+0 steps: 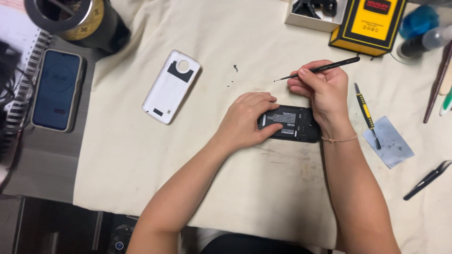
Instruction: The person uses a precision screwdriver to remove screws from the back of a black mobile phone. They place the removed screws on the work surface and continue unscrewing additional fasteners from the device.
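A black phone point(291, 123) with its back cover off lies on the cream cloth point(235, 188), battery showing. My left hand point(246, 121) rests on the phone's left end, thumb pressing the battery. My right hand point(321, 87) sits on the phone's right end and grips a thin black pointed tool point(325, 68), tip aimed left. The white back cover point(171, 86) lies inside-up to the left of the phone.
Another phone point(58, 90) lies far left beside a dark round cup point(77, 21). A yellow-black box point(368, 24) and a white tray point(314, 13) stand at the top. On the right lie a yellow-handled screwdriver point(366, 112), grey pad point(388, 141), black tweezers point(427, 179) and bottles point(421, 29).
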